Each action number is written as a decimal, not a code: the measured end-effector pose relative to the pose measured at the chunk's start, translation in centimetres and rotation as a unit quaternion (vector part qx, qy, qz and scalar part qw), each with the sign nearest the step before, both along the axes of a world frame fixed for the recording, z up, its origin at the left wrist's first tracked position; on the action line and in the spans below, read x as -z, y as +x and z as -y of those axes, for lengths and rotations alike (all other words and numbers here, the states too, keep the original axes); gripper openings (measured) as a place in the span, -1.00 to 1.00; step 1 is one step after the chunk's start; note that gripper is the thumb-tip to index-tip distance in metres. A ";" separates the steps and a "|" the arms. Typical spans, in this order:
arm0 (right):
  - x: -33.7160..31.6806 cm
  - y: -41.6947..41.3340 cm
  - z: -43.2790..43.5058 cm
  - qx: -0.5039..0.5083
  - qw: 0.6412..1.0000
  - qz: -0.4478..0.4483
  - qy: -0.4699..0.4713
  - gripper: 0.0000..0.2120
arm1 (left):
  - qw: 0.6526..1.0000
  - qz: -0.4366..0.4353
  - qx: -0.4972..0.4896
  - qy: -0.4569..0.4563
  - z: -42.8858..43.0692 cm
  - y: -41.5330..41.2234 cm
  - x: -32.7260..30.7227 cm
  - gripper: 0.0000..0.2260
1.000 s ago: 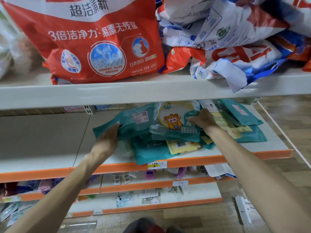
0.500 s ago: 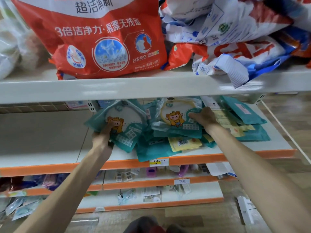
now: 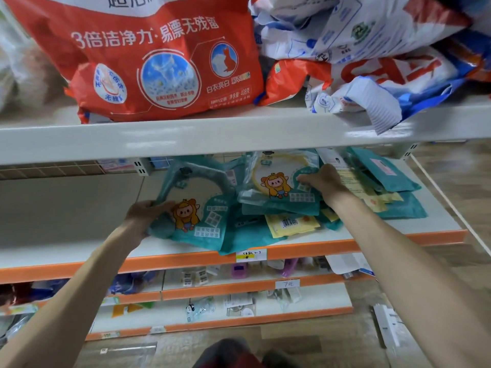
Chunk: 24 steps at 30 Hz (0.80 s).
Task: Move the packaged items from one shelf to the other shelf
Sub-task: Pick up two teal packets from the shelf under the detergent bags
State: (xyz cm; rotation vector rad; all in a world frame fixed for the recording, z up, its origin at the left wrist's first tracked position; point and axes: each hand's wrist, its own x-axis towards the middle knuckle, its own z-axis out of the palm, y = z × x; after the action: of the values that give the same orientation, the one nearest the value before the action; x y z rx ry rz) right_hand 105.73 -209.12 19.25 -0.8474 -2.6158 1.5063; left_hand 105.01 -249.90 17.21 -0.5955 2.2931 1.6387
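A heap of flat teal packets lies on the white shelf (image 3: 425, 227) with the orange front edge. My left hand (image 3: 144, 212) grips the left edge of a teal packet with a cartoon figure (image 3: 196, 216), which is tilted at the heap's left side. My right hand (image 3: 322, 181) pinches the right edge of a second cartoon packet (image 3: 279, 187) with a yellow ring inside, lying on top of the heap. A yellow packet with a barcode (image 3: 291, 224) and more teal packets (image 3: 382, 171) lie under and to the right.
The left section of the same shelf (image 3: 66, 208) is bare. Directly above runs a white shelf (image 3: 239, 134) holding a big red detergent bag (image 3: 159, 57) and crumpled white, red and blue bags (image 3: 372, 62). Lower shelves (image 3: 239, 288) carry small items.
My left hand has drawn its teal packet out to the left and turned it face up, then lowered it toward the shelf front. My right hand has kept its hold on the top packet.
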 end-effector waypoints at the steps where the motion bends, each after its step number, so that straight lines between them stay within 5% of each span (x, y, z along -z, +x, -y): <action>1: 0.0 0.1 0.0 0.002 1.000 -0.003 -0.020 -0.67 | 0.999 0.004 0.023 -0.026 -0.3 -0.2 0.3 -0.76; 5: 0.4 0.3 -0.1 -0.009 0.999 0.006 -0.036 -0.60 | 0.991 0.030 0.073 -0.110 -0.8 -0.8 2.2 -0.71; 10: -0.6 1.0 0.2 -0.001 0.998 0.013 0.068 -0.80 | 0.996 0.090 0.022 0.006 -0.8 -0.8 3.0 -0.74; 13: -1.3 1.2 0.5 0.017 0.996 -0.015 0.091 -0.72 | 0.994 0.076 -0.046 0.065 -0.4 -1.4 2.4 -0.75; 17: -2.2 1.2 0.1 0.051 0.997 -0.030 -0.042 -0.71 | 0.995 0.024 -0.094 0.031 0.0 -1.4 0.9 -0.77; 20: -3.6 1.6 -0.1 0.061 0.978 -0.024 -0.199 -0.66 | 0.990 0.027 -0.106 0.091 -0.7 -0.8 -0.4 -0.82; 24: -4.3 2.8 0.4 0.061 0.978 -0.019 -0.198 -0.73 | 0.984 0.019 -0.111 0.137 -1.7 1.3 -2.0 -0.81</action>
State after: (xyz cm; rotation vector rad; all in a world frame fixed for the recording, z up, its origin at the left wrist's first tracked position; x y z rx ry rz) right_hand 108.56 -209.56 23.57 -0.9676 -2.2185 2.0184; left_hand 106.29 -248.21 19.22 -0.8303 1.9832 1.9810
